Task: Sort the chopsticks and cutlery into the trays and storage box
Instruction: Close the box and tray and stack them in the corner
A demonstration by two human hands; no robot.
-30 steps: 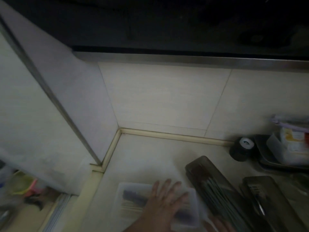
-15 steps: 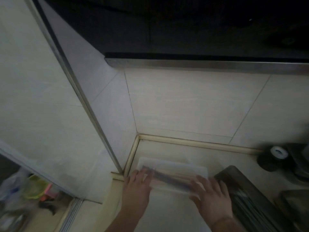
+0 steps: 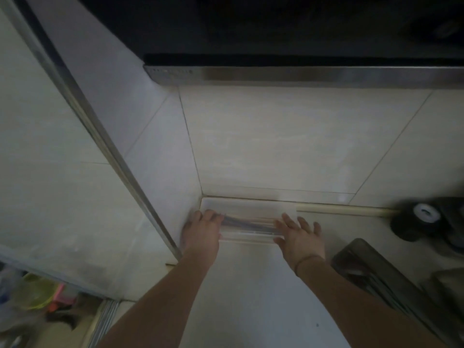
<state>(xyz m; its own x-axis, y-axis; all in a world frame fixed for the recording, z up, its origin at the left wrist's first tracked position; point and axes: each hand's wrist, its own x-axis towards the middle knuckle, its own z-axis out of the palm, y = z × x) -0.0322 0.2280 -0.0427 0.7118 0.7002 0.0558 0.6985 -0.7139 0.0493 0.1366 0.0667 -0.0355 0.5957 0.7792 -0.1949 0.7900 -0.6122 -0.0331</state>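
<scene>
Now | storage box [image 3: 251, 217] between hands | left hand [image 3: 200, 231] gripping its end | right hand [image 3: 300, 234] flat against other end

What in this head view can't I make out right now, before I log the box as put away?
- Clear storage box contents: dim, blurred streaks.
- Left hand fingertips: behind the box's end, grip unclear.
- Dark tray contents: too dark; frame edge cuts it off.
- Tape roll: motion-blurred.

Both your arms reach forward, bare forearms nearly parallel. Your left hand [image 3: 202, 231] curls its fingers over the box [image 3: 248, 217] end; your right hand [image 3: 300, 234] lies flat, fingers spread, against the other end.
</scene>
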